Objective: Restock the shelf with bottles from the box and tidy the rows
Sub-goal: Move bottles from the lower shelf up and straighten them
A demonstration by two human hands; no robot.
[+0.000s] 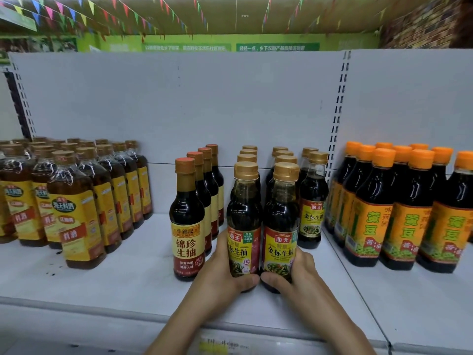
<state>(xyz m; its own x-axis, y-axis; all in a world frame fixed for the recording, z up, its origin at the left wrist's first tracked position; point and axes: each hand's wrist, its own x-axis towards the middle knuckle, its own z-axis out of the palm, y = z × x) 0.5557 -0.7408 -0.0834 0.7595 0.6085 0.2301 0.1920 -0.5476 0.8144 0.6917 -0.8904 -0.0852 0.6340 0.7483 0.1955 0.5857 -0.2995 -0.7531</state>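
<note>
At the front of the white shelf (128, 280), two gold-capped soy sauce bottles stand side by side, each heading its own row. The left hand (217, 275) wraps around the left bottle (243, 201); the right hand (302, 272) clasps the right bottle (281, 213). A red-capped row (188, 226) stands just to the left, and orange-capped bottles (407, 213) stand off to the right.

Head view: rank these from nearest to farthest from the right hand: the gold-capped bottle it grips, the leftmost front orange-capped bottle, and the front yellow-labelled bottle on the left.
1. Right gold-capped bottle: gripped by the right hand, mid-shelf.
2. Leftmost front orange-capped bottle: a short way to that hand's right.
3. Front yellow-labelled bottle: far left, beyond the red-topped bottle.
</note>
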